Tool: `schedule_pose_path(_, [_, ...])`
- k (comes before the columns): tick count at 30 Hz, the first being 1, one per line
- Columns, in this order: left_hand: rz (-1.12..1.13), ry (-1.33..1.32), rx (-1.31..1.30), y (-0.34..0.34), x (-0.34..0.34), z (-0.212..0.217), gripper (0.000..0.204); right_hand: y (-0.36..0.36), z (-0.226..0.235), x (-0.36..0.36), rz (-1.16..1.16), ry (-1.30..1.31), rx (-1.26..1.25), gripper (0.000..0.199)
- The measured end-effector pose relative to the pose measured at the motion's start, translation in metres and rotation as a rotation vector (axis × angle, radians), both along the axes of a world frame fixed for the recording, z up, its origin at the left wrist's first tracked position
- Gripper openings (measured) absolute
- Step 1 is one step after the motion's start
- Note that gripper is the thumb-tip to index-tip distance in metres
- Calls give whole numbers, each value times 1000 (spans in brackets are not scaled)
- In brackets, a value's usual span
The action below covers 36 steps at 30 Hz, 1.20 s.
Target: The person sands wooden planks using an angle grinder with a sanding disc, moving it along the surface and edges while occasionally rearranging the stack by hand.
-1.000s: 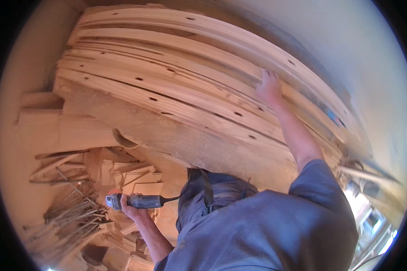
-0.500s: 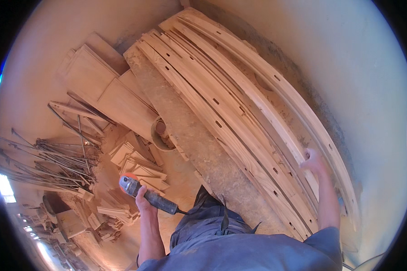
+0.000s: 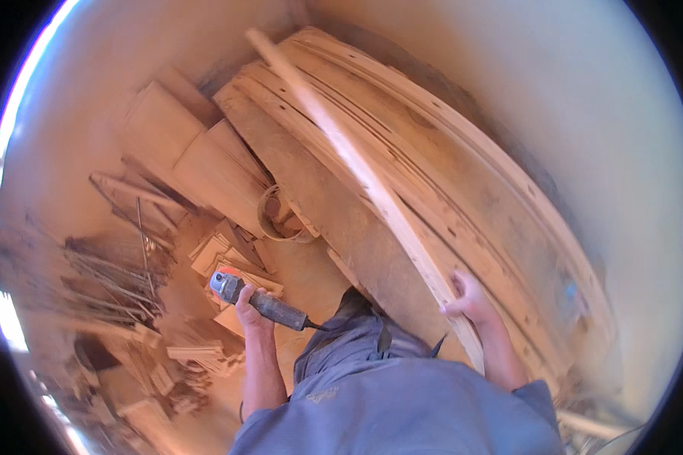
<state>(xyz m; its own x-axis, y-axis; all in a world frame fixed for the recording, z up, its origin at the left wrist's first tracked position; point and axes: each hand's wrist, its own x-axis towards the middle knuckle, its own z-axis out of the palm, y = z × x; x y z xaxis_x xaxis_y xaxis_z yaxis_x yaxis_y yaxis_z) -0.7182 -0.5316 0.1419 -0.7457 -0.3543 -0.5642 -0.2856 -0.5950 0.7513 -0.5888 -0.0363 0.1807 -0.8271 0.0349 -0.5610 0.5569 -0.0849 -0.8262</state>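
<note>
My left hand [image 3: 253,309] is wrapped round the body of an angle grinder [image 3: 275,309], which has a grey metal head and an orange-red disc. Its cord trails toward my waist. A long wooden strip [image 3: 372,186] is gripped near its lower end by my right hand [image 3: 469,297]. That strip slants across the workbench above the other strips, its far end reaching past the bench's far left corner. Under it lie several long slotted wooden strips [image 3: 432,189]. Whether the grinder's disc is spinning I cannot tell.
The dusty workbench [image 3: 330,205] stands before me against a pale wall [image 3: 577,98]. A round bucket [image 3: 281,236] sits beside it on the floor. Wood panels [image 3: 159,125], stacked offcuts [image 3: 212,254] and a heap of thin rods [image 3: 106,280] lie to the left.
My right hand has lifted one wooden strip from among the others and brought it left, nearer my body. The grinder in my left hand has shifted slightly right and down.
</note>
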Motion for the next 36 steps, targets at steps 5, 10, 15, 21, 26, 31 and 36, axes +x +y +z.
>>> schedule_pose_path(5, [-159, -24, 58, -2, 20, -5, 25, -43, -73, 23, 114, 203, 309, 102])
schedule_pose_path(10, [-271, 86, -169, -50, 24, -19, 26, -67, -111, 39, 80, 159, 296, 80])
schedule_pose_path(15, [-286, 73, -265, -24, 37, 14, 28, -82, -141, 66, 87, 153, 604, 67])
schedule_pose_path(21, [-365, -38, -113, -6, 28, 20, 25, -72, -177, 66, 154, 161, 822, 47])
schedule_pose_path(26, [-365, -46, -21, -6, -3, -8, 20, -74, -177, 52, 170, -131, 975, 62])
schedule_pose_path(31, [-429, -32, -49, -22, -6, -6, 20, -99, -211, 78, -111, 67, 1198, 49])
schedule_pose_path(36, [-612, -110, 14, 5, -6, -32, 18, -134, -184, 89, -265, 82, 1236, 54])
